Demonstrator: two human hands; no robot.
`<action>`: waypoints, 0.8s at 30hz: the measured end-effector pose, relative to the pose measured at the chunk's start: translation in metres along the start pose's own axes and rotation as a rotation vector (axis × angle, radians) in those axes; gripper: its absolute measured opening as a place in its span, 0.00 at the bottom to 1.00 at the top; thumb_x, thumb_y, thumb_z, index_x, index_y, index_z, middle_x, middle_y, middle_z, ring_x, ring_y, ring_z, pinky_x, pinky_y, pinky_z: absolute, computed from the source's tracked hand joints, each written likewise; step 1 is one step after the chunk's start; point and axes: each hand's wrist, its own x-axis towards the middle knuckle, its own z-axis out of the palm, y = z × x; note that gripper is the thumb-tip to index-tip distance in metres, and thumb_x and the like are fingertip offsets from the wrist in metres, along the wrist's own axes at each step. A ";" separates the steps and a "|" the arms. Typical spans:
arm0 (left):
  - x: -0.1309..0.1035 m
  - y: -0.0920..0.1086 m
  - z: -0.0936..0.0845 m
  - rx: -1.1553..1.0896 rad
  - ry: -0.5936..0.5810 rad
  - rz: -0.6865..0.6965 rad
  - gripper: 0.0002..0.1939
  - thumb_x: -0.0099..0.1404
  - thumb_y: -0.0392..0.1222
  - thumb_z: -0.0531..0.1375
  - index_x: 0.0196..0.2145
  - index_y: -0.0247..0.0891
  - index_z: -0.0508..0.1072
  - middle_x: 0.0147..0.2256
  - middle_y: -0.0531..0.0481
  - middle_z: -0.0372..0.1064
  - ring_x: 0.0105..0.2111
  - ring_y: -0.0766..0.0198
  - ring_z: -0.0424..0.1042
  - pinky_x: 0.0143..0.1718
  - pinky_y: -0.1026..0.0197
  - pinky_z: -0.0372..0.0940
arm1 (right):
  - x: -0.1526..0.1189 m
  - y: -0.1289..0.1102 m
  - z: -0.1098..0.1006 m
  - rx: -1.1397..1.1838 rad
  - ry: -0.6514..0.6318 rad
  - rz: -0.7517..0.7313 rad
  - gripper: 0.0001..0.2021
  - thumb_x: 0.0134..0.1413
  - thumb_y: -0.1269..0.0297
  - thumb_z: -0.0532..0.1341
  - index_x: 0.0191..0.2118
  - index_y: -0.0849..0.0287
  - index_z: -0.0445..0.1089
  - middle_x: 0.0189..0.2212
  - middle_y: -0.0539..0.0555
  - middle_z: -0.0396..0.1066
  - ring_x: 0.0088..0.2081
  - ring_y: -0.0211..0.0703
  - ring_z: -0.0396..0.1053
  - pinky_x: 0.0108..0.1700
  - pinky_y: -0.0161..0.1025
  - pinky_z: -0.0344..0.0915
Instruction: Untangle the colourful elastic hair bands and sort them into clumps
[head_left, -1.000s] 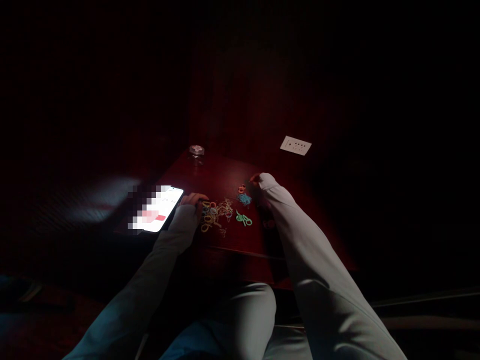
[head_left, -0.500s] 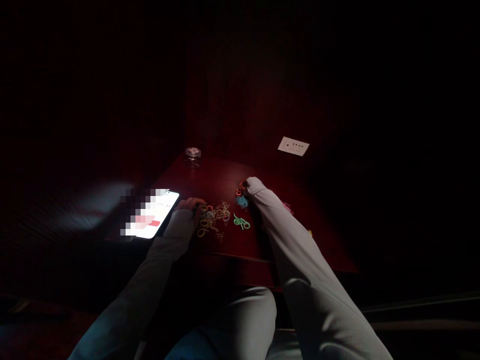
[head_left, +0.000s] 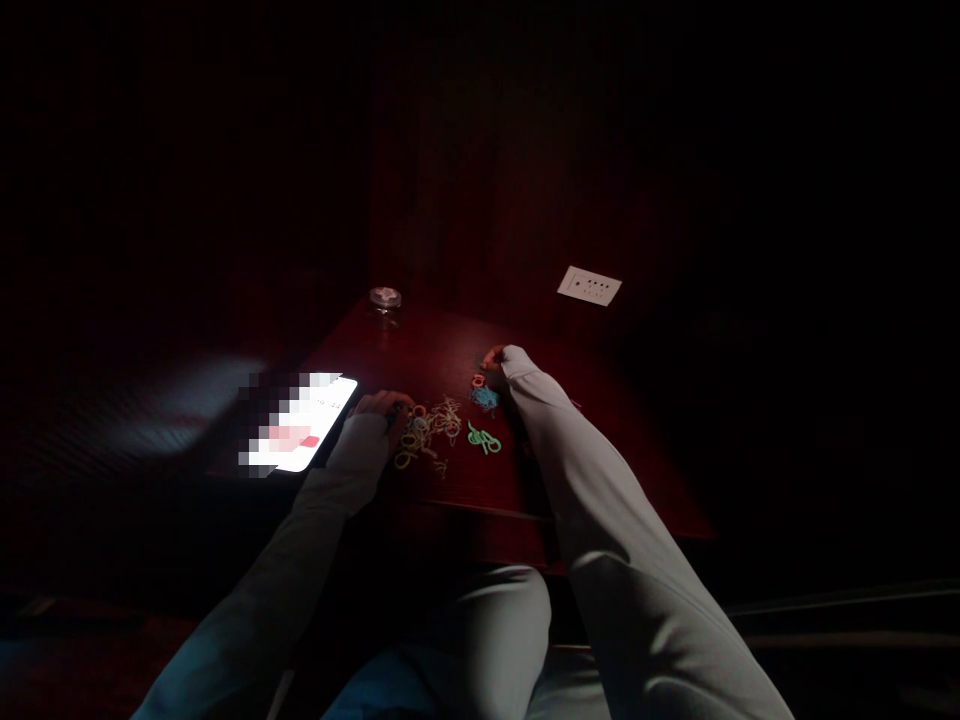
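Observation:
A loose heap of mixed-colour elastic bands (head_left: 431, 428) lies on the dark red table (head_left: 427, 345). At its left edge is my left hand (head_left: 381, 404), fingers bent and together; their tips are in shadow, so what they pinch is hidden. My right hand (head_left: 493, 358) is farther out, its fingers closed just beyond a small orange-red group of bands (head_left: 478, 381). Whatever those fingers hold is too small to make out. A blue bunch of bands (head_left: 484, 399) lies just nearer to me, and a green bunch (head_left: 484, 438) sits nearer still, right of the heap.
Left of my left hand, a phone (head_left: 322, 425) glows with a lit screen, partly pixelated. A clear lidded jar (head_left: 385, 303) stands at the table's back left. A white wall socket (head_left: 589, 286) is behind. The surroundings are very dark.
My right hand has shifted slightly outward, off the orange-red bands, which now show more fully. Its sleeve covers most of the pink and yellow bits seen earlier. My left hand has barely moved.

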 end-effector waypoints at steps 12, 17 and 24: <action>-0.003 0.005 0.003 0.021 0.072 0.033 0.14 0.74 0.46 0.51 0.40 0.43 0.77 0.41 0.47 0.76 0.41 0.53 0.71 0.50 0.50 0.65 | -0.016 -0.001 -0.006 0.263 0.045 0.094 0.19 0.47 0.51 0.74 0.26 0.58 0.67 0.19 0.50 0.69 0.23 0.35 0.62 0.28 0.35 0.63; -0.004 0.005 0.002 0.028 0.070 0.022 0.14 0.74 0.46 0.52 0.41 0.44 0.77 0.42 0.47 0.76 0.41 0.54 0.71 0.50 0.51 0.65 | -0.020 -0.012 0.000 0.303 0.067 0.089 0.20 0.47 0.48 0.73 0.27 0.58 0.68 0.20 0.50 0.69 0.23 0.37 0.64 0.27 0.34 0.61; 0.002 -0.011 0.004 -0.031 0.052 0.022 0.15 0.73 0.48 0.52 0.45 0.42 0.77 0.43 0.46 0.76 0.41 0.54 0.72 0.47 0.52 0.66 | -0.044 -0.056 0.060 0.014 -0.292 -0.332 0.19 0.50 0.45 0.73 0.31 0.60 0.80 0.30 0.51 0.79 0.33 0.37 0.72 0.37 0.32 0.62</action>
